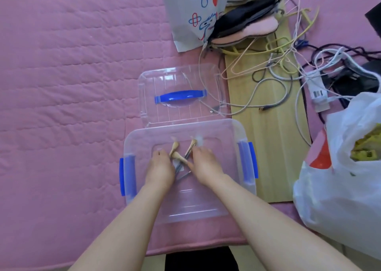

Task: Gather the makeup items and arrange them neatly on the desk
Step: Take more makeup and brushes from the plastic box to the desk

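Observation:
A clear plastic storage box (231, 134) with blue side latches lies open on a pink quilted bed. Inside it lie several makeup brushes (175, 147) with beige bristle heads and grey handles, crossed over each other. Both my hands reach into the box. My left hand (159, 167) is on the left of the brushes, fingers curled down onto their handles. My right hand (206, 163) is on the right, its fingers closing over a brush handle; the grip itself is blurred. The brush handles pass under both palms and are partly hidden.
The box's clear lid (179, 79) with a blue handle lies just beyond it. A white paper bag (185, 13), a dark and pink pouch (245, 25), wire hangers and tangled cables (288, 68) crowd a wooden board (274, 147). A white plastic bag (340, 178) sits at right.

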The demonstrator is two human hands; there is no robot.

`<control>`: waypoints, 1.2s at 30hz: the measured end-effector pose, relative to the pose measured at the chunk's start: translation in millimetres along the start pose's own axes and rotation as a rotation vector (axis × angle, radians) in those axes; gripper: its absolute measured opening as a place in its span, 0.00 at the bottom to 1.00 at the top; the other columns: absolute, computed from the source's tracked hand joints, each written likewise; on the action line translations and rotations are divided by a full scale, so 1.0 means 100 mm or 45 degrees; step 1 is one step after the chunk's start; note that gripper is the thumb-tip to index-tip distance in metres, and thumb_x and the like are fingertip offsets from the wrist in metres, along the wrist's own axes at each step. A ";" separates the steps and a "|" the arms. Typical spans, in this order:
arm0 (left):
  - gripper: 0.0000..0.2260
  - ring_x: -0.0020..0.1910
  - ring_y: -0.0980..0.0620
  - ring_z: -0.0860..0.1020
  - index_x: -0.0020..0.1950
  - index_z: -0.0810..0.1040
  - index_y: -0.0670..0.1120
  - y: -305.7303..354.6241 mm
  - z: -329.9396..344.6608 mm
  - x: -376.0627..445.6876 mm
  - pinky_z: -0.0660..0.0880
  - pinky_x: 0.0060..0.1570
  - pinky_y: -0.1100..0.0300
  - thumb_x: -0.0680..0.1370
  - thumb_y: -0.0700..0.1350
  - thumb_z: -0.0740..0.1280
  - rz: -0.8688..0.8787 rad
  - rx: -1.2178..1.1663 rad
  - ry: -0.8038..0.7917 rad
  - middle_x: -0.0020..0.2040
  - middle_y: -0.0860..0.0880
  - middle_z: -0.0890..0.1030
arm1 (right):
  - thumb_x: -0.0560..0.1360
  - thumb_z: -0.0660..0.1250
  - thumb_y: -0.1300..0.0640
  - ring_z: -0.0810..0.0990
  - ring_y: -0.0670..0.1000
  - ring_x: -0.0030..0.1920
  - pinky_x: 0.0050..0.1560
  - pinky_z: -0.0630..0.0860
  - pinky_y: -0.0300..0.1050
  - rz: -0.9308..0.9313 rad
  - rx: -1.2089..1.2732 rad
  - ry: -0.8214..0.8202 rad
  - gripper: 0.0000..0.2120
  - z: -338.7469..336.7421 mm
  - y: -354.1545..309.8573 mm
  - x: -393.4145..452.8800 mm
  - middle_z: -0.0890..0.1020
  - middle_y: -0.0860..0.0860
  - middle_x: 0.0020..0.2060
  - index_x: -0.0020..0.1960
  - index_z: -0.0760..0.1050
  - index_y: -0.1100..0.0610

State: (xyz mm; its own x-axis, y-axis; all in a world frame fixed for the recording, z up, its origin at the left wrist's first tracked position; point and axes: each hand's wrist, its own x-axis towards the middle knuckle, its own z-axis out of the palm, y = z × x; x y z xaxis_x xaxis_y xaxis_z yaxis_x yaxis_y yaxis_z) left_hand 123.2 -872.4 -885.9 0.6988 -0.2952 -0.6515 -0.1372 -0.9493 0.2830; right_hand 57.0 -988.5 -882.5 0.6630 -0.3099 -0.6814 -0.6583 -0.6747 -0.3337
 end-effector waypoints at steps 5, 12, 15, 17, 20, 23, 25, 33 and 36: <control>0.07 0.54 0.37 0.75 0.55 0.71 0.39 -0.03 0.05 0.09 0.71 0.47 0.49 0.78 0.40 0.60 -0.031 0.083 0.011 0.56 0.38 0.74 | 0.76 0.65 0.53 0.69 0.59 0.62 0.53 0.71 0.50 -0.023 -0.084 0.023 0.21 0.06 -0.01 0.03 0.73 0.57 0.60 0.66 0.67 0.60; 0.06 0.53 0.37 0.76 0.54 0.71 0.40 -0.03 0.04 0.11 0.71 0.45 0.50 0.78 0.39 0.60 -0.041 0.090 -0.015 0.55 0.39 0.76 | 0.75 0.62 0.61 0.73 0.62 0.58 0.51 0.71 0.51 0.078 0.149 0.061 0.13 0.00 0.04 -0.02 0.76 0.60 0.56 0.58 0.69 0.61; 0.06 0.53 0.38 0.75 0.53 0.71 0.40 0.03 -0.01 0.08 0.70 0.45 0.51 0.77 0.41 0.61 -0.049 0.025 -0.049 0.56 0.40 0.74 | 0.75 0.60 0.61 0.77 0.62 0.56 0.49 0.72 0.49 0.244 0.370 0.109 0.13 -0.06 0.06 -0.06 0.78 0.60 0.55 0.59 0.68 0.61; 0.07 0.54 0.38 0.74 0.54 0.70 0.40 0.06 -0.03 0.08 0.68 0.45 0.53 0.77 0.41 0.62 -0.037 -0.001 -0.082 0.56 0.40 0.73 | 0.77 0.58 0.61 0.76 0.63 0.57 0.49 0.70 0.48 0.363 0.408 0.110 0.13 -0.09 0.07 -0.10 0.78 0.61 0.56 0.60 0.70 0.63; 0.07 0.54 0.37 0.74 0.55 0.69 0.39 0.09 -0.03 0.10 0.68 0.45 0.52 0.77 0.38 0.60 -0.045 -0.029 -0.081 0.57 0.38 0.74 | 0.78 0.58 0.59 0.76 0.65 0.59 0.53 0.72 0.48 0.452 0.379 -0.017 0.15 -0.11 0.07 -0.15 0.78 0.65 0.57 0.60 0.72 0.66; 0.08 0.52 0.38 0.75 0.55 0.71 0.39 0.10 0.03 0.12 0.66 0.41 0.54 0.78 0.40 0.60 -0.055 -0.053 -0.113 0.53 0.38 0.77 | 0.75 0.61 0.57 0.77 0.63 0.59 0.53 0.74 0.46 0.517 0.378 -0.180 0.16 -0.08 0.04 -0.14 0.78 0.63 0.57 0.60 0.74 0.63; 0.08 0.51 0.38 0.76 0.51 0.74 0.39 0.10 0.07 0.13 0.69 0.41 0.54 0.78 0.43 0.63 -0.042 -0.090 -0.120 0.51 0.38 0.79 | 0.74 0.63 0.53 0.77 0.61 0.59 0.49 0.72 0.44 0.606 0.412 -0.268 0.17 -0.03 0.04 -0.11 0.79 0.60 0.58 0.60 0.75 0.60; 0.04 0.50 0.37 0.77 0.45 0.75 0.41 0.02 0.12 0.15 0.71 0.45 0.52 0.77 0.41 0.65 -0.017 -0.101 -0.072 0.49 0.37 0.80 | 0.75 0.65 0.51 0.78 0.58 0.60 0.52 0.73 0.45 0.820 0.491 -0.139 0.16 0.11 -0.03 -0.04 0.79 0.55 0.59 0.60 0.76 0.56; 0.06 0.51 0.37 0.77 0.49 0.76 0.39 0.00 0.12 0.16 0.70 0.45 0.52 0.77 0.41 0.64 -0.001 -0.069 -0.071 0.51 0.37 0.79 | 0.76 0.64 0.54 0.78 0.58 0.60 0.53 0.73 0.46 0.841 0.473 -0.062 0.15 0.11 -0.05 -0.06 0.79 0.55 0.59 0.61 0.76 0.57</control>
State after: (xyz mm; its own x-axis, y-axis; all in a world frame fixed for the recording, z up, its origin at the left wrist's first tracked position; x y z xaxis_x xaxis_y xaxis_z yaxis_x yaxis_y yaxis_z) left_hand 125.9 -878.2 -904.8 0.6585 -0.3015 -0.6896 -0.0974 -0.9427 0.3191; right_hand 52.2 -975.3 -883.7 0.0788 -0.5352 -0.8410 -0.9955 -0.0864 -0.0382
